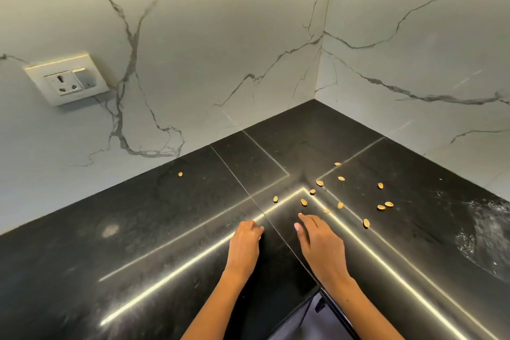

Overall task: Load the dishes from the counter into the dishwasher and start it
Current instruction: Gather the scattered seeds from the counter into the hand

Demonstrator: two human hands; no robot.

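I look down at the inner corner of a black stone counter [138,229]. No dishes and no dishwasher are in view. Several small tan shells or seeds [303,202] lie scattered on the counter near the corner. My left hand [245,243] rests on the counter with its fingers curled under; I cannot see anything in it. My right hand [320,243] lies flat beside it, fingers stretched toward the nearest shells, empty.
White marble walls meet behind the counter. A wall socket with a switch [67,80] sits at the left. A whitish smear [485,234] marks the counter at the right. A dark gap [306,320] below the counter's front edge shows between my forearms.
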